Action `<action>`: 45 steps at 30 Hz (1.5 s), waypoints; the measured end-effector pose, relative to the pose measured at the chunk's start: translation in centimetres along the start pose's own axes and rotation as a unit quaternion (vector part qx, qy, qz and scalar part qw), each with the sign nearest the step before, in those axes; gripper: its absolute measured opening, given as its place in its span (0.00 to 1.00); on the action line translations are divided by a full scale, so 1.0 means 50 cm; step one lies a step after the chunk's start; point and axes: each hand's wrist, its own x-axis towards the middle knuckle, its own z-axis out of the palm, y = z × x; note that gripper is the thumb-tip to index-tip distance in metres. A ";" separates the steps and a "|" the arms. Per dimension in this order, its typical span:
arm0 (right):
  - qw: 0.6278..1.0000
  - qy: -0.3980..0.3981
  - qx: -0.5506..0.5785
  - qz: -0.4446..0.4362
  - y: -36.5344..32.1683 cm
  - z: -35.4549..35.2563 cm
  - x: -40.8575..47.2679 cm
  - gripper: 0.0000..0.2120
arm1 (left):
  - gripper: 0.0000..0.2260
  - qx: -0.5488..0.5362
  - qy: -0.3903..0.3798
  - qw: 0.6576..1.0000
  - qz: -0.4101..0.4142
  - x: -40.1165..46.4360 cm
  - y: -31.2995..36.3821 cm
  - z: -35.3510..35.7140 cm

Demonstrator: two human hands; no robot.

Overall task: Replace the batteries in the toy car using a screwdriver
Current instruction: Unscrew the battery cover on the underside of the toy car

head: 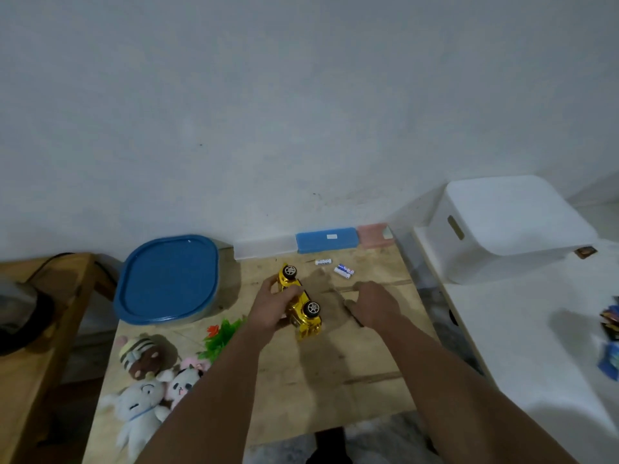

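A glossy gold-yellow toy car point(301, 301) lies tipped on its side near the middle of the plywood bench point(335, 380), two black rubber wheels with silver hubs turned up toward me. The left hand point(271, 311) grips it, fingers curled over the shiny plastic body from the left. The right hand point(375, 304) is just to the right of the car, fingers curled downward around a thin dark screwdriver point(353, 313), whose shaft pokes out below the palm against the wood. Toward the far edge of the bench lie the batteries: a single white cylindrical one point(323, 262), and just right of it a pair with blue and red markings point(344, 271) lying side by side. Along the far edge, against the wall, sit three flat rectangular boxes in a row: a translucent clear box point(264, 249), a blue box point(326, 240) and a pink box point(374, 235); what they hold cannot be seen. At the far left corner stands a rounded grey tub with a smooth blue lid point(167, 281) shut over it. On the near left part lie soft plush toys point(150, 380), furry and rounded, beside a sprig of green plastic leaves point(222, 334) with a red flower. Right of the bench, a white lidded plastic bin point(509, 226) with a slot handle rests on a white surface.
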 end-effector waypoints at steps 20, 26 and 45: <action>0.875 -0.051 0.473 -0.091 -0.216 -0.113 -0.179 0.23 | 0.22 -0.205 -0.067 0.975 0.042 -0.166 0.088 -0.008; 0.897 0.040 0.423 -0.123 -0.172 -0.103 -0.159 0.23 | 0.17 -0.074 0.002 0.991 0.112 -0.151 0.087 0.030; 0.951 -0.010 0.115 -0.288 -0.065 -0.163 -0.002 0.28 | 0.12 0.024 0.011 0.992 0.123 -0.045 0.106 0.130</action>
